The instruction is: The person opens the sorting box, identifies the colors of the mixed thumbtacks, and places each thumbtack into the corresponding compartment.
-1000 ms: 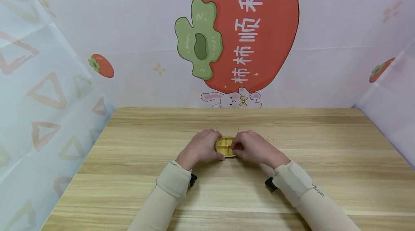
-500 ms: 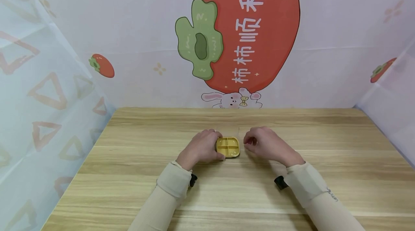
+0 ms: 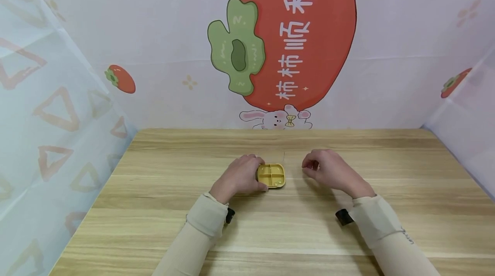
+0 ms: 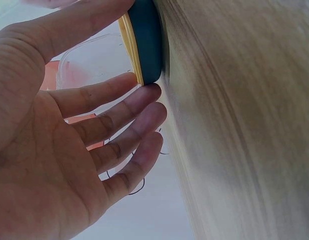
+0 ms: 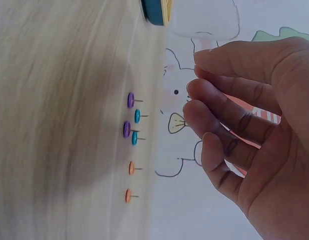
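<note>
A small box (image 3: 265, 179) with a yellow tray in four compartments sits on the table; its base (image 4: 147, 45) is teal. Its transparent lid (image 4: 87, 62) stands raised at the back. Two tiny round things (image 3: 277, 183) lie in the front right compartment, too small to make out. My left hand (image 3: 240, 175) grips the box's left end between thumb and index finger. To the right of the box, my right hand (image 3: 330, 170) hovers with loosely bent fingers, nothing visible between them. Several thumbtacks in purple (image 5: 131, 100), teal (image 5: 137, 116) and orange (image 5: 131, 168) lie points up below it.
The wooden table (image 3: 247, 233) meets a printed wall sheet (image 3: 174, 52) at the back, and side sheets hang left and right. In the head view, my right hand hides the thumbtacks.
My right hand has drawn back from the box to the right, uncovering its right compartments and covering the orange thumbtacks. The left hand keeps its grip in the same place.
</note>
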The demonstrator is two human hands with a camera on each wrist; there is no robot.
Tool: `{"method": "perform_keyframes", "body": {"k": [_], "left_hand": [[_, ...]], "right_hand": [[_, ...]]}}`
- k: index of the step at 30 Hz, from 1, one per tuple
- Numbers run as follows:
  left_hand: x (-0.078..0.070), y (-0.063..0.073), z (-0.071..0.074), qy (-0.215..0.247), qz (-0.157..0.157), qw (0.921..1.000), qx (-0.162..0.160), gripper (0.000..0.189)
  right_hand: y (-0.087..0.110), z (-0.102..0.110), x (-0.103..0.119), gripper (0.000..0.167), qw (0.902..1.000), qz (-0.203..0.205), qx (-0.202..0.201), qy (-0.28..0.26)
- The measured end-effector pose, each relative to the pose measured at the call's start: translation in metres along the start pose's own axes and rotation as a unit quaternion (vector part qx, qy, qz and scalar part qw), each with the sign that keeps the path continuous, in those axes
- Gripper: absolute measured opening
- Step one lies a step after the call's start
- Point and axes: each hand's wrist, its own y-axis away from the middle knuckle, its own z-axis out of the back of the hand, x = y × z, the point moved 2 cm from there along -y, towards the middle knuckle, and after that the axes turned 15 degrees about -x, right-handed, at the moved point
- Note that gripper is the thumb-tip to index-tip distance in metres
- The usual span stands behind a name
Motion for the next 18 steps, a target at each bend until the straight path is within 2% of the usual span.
{"method": "perform_keyframes", "body": {"k": [4, 11, 18], "left_hand": [[0.000, 0.000, 0.000, 0.004, 0.003, 1.0000, 0.001, 0.068], [0.000, 0.001, 0.000, 0.008, 0.004, 0.9999, 0.003, 0.069], [0.000, 0.001, 0.000, 0.010, 0.002, 0.9999, 0.003, 0.068]], "right_hand": [[0.001, 0.002, -0.004, 0.009, 1.0000, -0.002, 0.000, 0.005], [0.004, 0.006, -0.012, 0.006, 0.9992, -0.033, 0.002, 0.023], [0.007, 0.009, -0.020, 0.007, 0.9991, -0.025, -0.009, 0.032]]}}
